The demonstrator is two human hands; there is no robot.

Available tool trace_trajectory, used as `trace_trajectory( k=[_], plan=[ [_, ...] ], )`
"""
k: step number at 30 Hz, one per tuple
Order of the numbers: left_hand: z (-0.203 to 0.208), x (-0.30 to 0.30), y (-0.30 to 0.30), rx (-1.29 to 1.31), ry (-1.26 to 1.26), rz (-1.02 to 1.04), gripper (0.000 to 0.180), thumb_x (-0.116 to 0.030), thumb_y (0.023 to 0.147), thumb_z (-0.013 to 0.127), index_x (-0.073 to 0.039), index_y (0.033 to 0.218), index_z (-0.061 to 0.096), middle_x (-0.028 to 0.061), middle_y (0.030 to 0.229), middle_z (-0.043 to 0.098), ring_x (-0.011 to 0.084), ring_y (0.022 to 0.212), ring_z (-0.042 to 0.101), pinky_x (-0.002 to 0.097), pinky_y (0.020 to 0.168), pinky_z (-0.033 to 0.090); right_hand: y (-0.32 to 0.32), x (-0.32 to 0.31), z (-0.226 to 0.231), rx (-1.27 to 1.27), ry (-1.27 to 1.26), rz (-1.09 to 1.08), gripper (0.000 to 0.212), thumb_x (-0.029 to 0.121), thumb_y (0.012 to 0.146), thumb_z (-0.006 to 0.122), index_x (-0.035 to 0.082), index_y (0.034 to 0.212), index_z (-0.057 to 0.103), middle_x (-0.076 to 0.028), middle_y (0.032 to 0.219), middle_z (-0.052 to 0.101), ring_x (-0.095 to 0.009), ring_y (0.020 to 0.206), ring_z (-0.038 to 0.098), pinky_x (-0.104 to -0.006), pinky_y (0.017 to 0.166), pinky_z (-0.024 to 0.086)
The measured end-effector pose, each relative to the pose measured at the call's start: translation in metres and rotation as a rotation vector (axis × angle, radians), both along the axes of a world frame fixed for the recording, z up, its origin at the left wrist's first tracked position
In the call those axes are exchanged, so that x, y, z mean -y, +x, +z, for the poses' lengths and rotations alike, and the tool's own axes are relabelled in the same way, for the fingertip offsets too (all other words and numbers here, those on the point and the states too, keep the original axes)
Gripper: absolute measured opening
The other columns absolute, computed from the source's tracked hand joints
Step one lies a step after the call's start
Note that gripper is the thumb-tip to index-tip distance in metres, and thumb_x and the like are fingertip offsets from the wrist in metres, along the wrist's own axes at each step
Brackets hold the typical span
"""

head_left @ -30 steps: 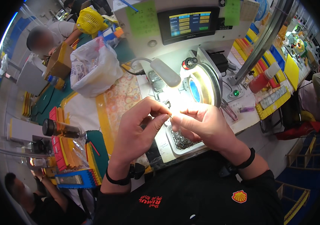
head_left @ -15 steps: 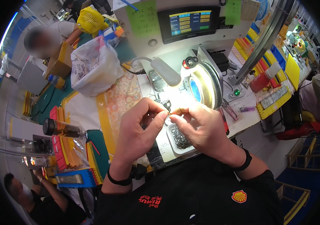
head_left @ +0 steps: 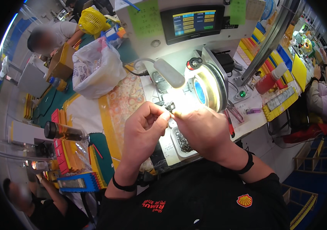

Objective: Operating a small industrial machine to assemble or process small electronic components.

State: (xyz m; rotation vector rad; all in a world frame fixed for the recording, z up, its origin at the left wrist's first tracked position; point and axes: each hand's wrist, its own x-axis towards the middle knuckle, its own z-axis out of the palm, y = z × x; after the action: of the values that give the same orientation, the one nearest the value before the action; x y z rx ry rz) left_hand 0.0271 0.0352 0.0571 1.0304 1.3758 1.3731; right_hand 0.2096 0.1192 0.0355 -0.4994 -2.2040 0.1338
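Observation:
My left hand is closed in a pinch, thumb against forefinger, under the bright lamp. My right hand is closed too, its back turned up, and its fingertips meet those of the left. Whatever lies between the fingertips is too small and washed out by glare to make out. Just below the hands, partly covered by the right one, a white tray holds a heap of small dark metal pieces. Ahead of the fingers stands a machine with a round wheel-like part and a blue disc at its middle.
A white lamp head hangs over the work spot. Above it is a screen on the machine's front. A bag-lined bin stands to the left, near a dark-capped bottle. A red bottle is on the right. Other people sit nearby.
My right hand has rolled over, so its back now faces up and its fingers are more curled. My left hand has stayed nearly in place, its fingers slightly more closed.

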Motion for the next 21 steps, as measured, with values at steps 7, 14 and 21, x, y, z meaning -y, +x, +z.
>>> trace_trajectory(
  k=[7, 14, 21],
  plan=[
    [-0.001, -0.001, -0.006, -0.283, 0.188, -0.022, 0.005, 0.001, 0.101, 0.066, -0.002, 0.105, 0.065, -0.0015, 0.092, 0.060, 0.0053, 0.081, 0.054, 0.0221, 0.073, 0.044, 0.010, -0.004, 0.027, -0.213, -1.474, 0.339, 0.027, 0.024, 0.106, 0.069, 0.000, 0.116, 0.075, 0.000, 0.094, 0.076, -0.002, 0.073, 0.054, -0.0225, 0.068, 0.048],
    [-0.002, -0.006, -0.005, -0.328, 0.284, -0.083, 0.009, 0.004, 0.098, 0.066, -0.002, 0.104, 0.066, 0.0018, 0.093, 0.059, 0.0109, 0.085, 0.056, 0.0262, 0.077, 0.045, 0.011, -0.008, 0.036, -0.205, -1.616, 0.353, 0.029, 0.025, 0.101, 0.076, -0.004, 0.103, 0.075, 0.004, 0.074, 0.060, -0.001, 0.063, 0.046, -0.0196, 0.057, 0.034],
    [0.000, -0.007, 0.002, -0.276, 0.268, -0.010, 0.008, 0.001, 0.100, 0.067, -0.001, 0.108, 0.066, 0.0017, 0.099, 0.061, 0.0084, 0.086, 0.056, 0.0247, 0.077, 0.046, 0.008, -0.003, 0.029, -0.286, -1.589, 0.352, 0.028, 0.025, 0.100, 0.077, -0.003, 0.099, 0.075, 0.004, 0.067, 0.056, -0.003, 0.059, 0.046, -0.0211, 0.055, 0.035]
  ],
)
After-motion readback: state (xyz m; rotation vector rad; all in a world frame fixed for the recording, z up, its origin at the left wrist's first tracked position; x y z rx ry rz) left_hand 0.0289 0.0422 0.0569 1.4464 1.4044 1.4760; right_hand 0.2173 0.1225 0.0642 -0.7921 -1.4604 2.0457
